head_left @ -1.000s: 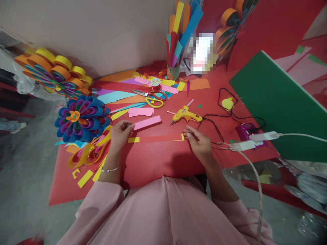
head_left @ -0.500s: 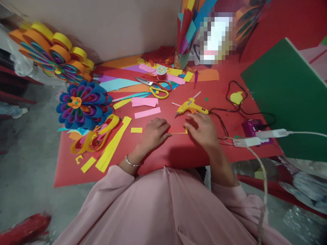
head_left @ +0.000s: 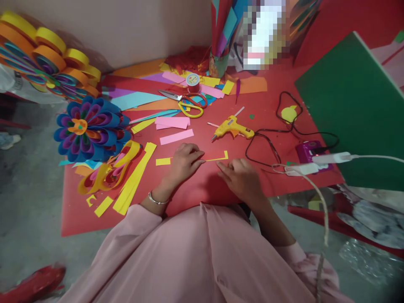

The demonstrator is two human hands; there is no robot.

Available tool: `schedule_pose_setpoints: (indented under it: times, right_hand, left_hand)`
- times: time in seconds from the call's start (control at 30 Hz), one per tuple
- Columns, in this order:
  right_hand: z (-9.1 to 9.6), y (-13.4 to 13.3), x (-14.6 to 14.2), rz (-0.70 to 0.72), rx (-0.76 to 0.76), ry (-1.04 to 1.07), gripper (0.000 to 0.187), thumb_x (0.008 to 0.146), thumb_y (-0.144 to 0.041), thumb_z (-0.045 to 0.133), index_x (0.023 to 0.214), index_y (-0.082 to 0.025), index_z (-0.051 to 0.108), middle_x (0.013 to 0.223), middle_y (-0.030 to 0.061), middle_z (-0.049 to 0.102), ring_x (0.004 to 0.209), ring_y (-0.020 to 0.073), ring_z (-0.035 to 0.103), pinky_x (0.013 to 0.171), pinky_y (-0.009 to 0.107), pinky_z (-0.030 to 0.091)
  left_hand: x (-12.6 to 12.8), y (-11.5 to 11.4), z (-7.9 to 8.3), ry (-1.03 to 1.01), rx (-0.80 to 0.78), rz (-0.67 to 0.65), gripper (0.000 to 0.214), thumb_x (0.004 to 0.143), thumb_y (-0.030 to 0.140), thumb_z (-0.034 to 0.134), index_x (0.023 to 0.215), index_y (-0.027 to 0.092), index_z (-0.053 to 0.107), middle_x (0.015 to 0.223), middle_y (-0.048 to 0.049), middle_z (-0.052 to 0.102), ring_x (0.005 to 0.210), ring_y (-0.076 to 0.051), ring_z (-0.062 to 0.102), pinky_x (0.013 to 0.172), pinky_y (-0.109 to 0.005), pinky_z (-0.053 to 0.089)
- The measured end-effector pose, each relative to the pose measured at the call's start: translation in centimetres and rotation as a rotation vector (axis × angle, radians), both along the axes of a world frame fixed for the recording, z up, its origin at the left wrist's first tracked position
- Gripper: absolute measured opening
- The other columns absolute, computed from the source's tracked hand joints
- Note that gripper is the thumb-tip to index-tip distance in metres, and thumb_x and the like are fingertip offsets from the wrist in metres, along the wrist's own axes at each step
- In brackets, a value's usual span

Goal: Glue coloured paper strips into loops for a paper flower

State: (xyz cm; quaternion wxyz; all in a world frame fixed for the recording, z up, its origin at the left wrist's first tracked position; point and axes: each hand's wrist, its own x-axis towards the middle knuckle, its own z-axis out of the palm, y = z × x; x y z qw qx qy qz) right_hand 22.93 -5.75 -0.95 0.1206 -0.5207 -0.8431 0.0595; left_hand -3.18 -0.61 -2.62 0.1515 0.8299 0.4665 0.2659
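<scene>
My left hand (head_left: 184, 162) lies on the red table (head_left: 268, 126) with its fingers resting flat on the left end of a red paper strip with a yellow edge (head_left: 217, 156). My right hand (head_left: 240, 176) lies just below the strip's right end, fingers stretched out flat and pointing left, holding nothing. A small yellow paper piece (head_left: 163, 161) sits left of my left hand. A pink strip (head_left: 176, 136) lies just beyond it. A yellow glue gun (head_left: 233, 128) rests past the strip.
Scissors (head_left: 189, 105) and a thread spool (head_left: 192, 82) lie among coloured paper at the back. A blue paper flower (head_left: 88, 130) and long yellow strips (head_left: 132, 183) are at the left. A green board (head_left: 353, 105), cables, a purple device (head_left: 311, 150) and a white plug strip (head_left: 315, 166) fill the right.
My left hand came from the table's left side to the red strip. My right hand drew back from near the glue gun to just below the strip's right end.
</scene>
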Motion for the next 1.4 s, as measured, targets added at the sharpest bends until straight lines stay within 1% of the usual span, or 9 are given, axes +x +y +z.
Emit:
schedule_pose_setpoints:
  times: [0.1,0.23,0.27,0.33,0.47,0.57,0.67,0.87,1.4]
  right_hand:
    - [0.2,-2.1,0.5,-0.115,0.079,-0.094,0.035,0.107,-0.043,0.052,0.118,-0.023,0.077,0.077,0.0074,0.062,0.075,0.0227,0.049,0.066,0.036,0.036]
    - [1.7,-4.8,1.5,-0.393,0.254,0.017,0.038,0.103,-0.039,0.06,0.07,-0.023,0.071,0.069,0.0068,0.06,0.069,0.0214,0.049,0.064,0.037,0.036]
    - [2.0,-5.0,1.4,-0.412,0.279,0.066,0.034,0.102,-0.038,0.062,0.073,-0.024,0.072,0.07,0.0065,0.062,0.069,0.0214,0.052,0.065,0.037,0.039]
    - [2.0,-4.4,0.7,-0.358,0.22,0.182,0.02,0.102,-0.034,0.061,0.099,-0.024,0.078,0.083,0.0077,0.072,0.079,0.0234,0.062,0.077,0.038,0.048]
    - [-0.1,-0.5,-1.4,-0.257,0.065,0.261,0.042,0.103,-0.035,0.056,0.142,-0.021,0.063,0.131,0.0128,0.073,0.112,0.0313,0.066,0.098,0.047,0.053]
    - [-1.8,1.6,-2.0,-0.285,0.078,0.355,0.046,0.102,-0.034,0.058,0.145,-0.019,0.061,0.13,0.0137,0.074,0.111,0.0315,0.067,0.101,0.049,0.054]
    - [-2.6,1.7,-1.8,-0.287,0.047,0.446,0.049,0.101,-0.034,0.058,0.148,-0.021,0.059,0.122,0.0129,0.077,0.107,0.03,0.069,0.1,0.049,0.056]
    - [-2.6,0.0,-2.1,-0.439,0.078,0.512,0.056,0.1,-0.033,0.058,0.154,-0.021,0.05,0.122,0.0137,0.077,0.109,0.0297,0.071,0.099,0.051,0.056]
    - [-2.7,0.3,-2.0,-0.363,0.076,0.443,0.039,0.101,-0.028,0.052,0.136,-0.021,0.066,0.113,0.0103,0.081,0.099,0.0277,0.072,0.095,0.046,0.056]
  left_hand:
    - [-0.1,0.1,-0.3,-0.028,0.025,-0.01,0.032,0.101,0.047,0.063,0.112,0.021,0.078,0.108,-0.0106,0.069,0.101,-0.025,0.06,0.089,-0.041,0.048]
    - [-0.2,0.2,-0.4,-0.049,0.033,-0.019,0.031,0.101,0.047,0.064,0.111,0.021,0.078,0.107,-0.0105,0.069,0.101,-0.024,0.06,0.089,-0.04,0.049]
    - [-0.2,0.2,-0.4,-0.049,0.025,-0.016,0.031,0.101,0.047,0.064,0.111,0.021,0.078,0.107,-0.0105,0.069,0.101,-0.025,0.06,0.089,-0.041,0.049]
    - [-0.2,0.2,-0.4,-0.042,0.003,-0.012,0.031,0.101,0.047,0.064,0.112,0.022,0.078,0.108,-0.0106,0.069,0.102,-0.025,0.06,0.091,-0.042,0.048]
    - [-0.1,0.1,-0.3,-0.02,-0.002,-0.012,0.031,0.101,0.046,0.062,0.112,0.022,0.078,0.109,-0.0109,0.069,0.103,-0.025,0.059,0.09,-0.042,0.048]
    - [0.0,0.0,-0.2,-0.01,-0.005,-0.012,0.032,0.102,0.047,0.06,0.111,0.022,0.078,0.109,-0.011,0.069,0.102,-0.025,0.059,0.09,-0.042,0.047]
    - [0.3,-0.1,0.0,0.006,-0.019,-0.005,0.033,0.103,0.048,0.059,0.111,0.023,0.078,0.109,-0.011,0.07,0.102,-0.026,0.059,0.09,-0.043,0.047]
    - [0.5,-0.1,0.0,0.004,0.0,-0.018,0.034,0.103,0.048,0.057,0.111,0.022,0.078,0.109,-0.0107,0.07,0.101,-0.025,0.059,0.089,-0.043,0.047]
    - [0.7,-0.2,0.1,0.013,-0.004,-0.022,0.032,0.103,0.048,0.059,0.112,0.024,0.078,0.109,-0.011,0.07,0.102,-0.026,0.06,0.089,-0.043,0.048]
